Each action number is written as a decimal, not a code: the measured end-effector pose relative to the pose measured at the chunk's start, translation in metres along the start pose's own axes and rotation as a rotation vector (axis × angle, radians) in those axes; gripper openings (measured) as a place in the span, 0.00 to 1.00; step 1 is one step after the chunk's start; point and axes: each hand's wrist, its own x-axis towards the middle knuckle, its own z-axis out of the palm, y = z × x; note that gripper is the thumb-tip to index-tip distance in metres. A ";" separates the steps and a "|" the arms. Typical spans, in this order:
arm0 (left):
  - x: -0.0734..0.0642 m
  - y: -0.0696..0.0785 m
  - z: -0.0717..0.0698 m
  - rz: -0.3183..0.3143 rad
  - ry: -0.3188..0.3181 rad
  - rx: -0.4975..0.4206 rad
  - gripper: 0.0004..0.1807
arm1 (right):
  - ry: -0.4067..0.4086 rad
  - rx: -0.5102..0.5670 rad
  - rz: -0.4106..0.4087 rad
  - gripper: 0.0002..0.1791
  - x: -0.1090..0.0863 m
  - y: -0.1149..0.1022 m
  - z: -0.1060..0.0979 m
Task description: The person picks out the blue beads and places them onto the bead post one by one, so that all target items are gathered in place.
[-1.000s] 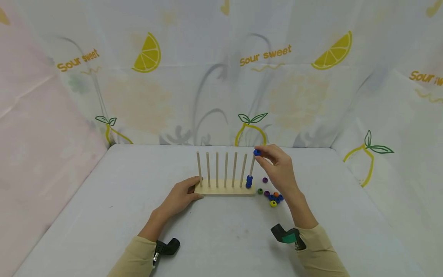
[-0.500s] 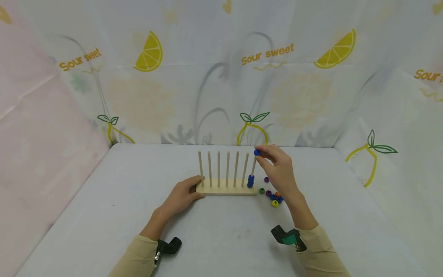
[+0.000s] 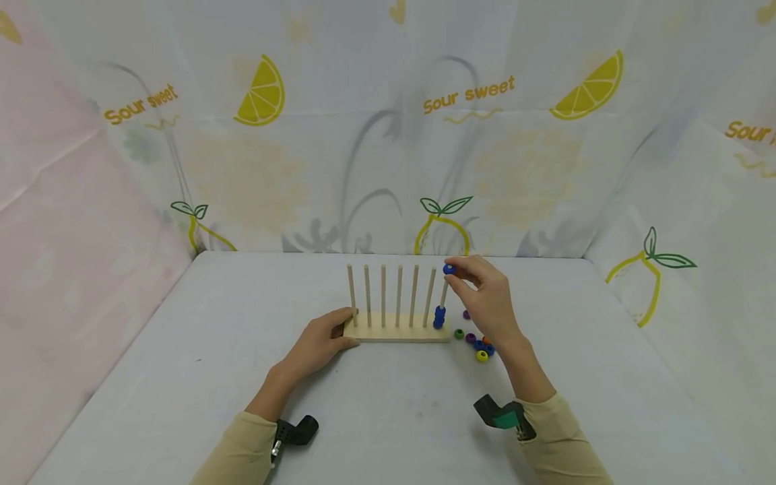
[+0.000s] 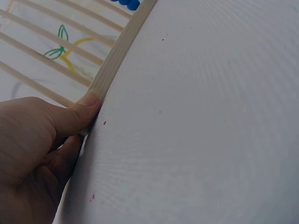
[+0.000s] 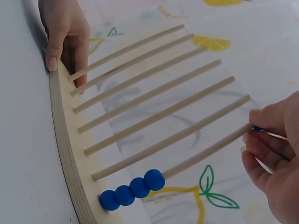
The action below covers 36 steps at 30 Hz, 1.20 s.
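A wooden base with several upright pegs stands on the table. My left hand grips its left end, thumb at the front edge, as the left wrist view also shows. On the rightmost peg several blue beads are stacked at the bottom. At the top of that same peg, my right hand pinches another blue bead between thumb and fingers. In the right wrist view, the fingers mostly cover this bead, and the peg's tip is at it. The other pegs carry no beads.
Right of the base lie loose beads: a green one, purple ones, a yellow one, an orange one and blue ones. Lemon-print cloth hangs behind the white table.
My right hand has shifted slightly left and down with the blue bead, onto the rightmost peg's tip. The left hand keeps its grip on the base. The head view has shifted slightly.
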 end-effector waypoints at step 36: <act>0.000 -0.001 0.000 0.004 0.003 0.008 0.35 | -0.150 -0.034 0.103 0.12 -0.004 0.013 -0.002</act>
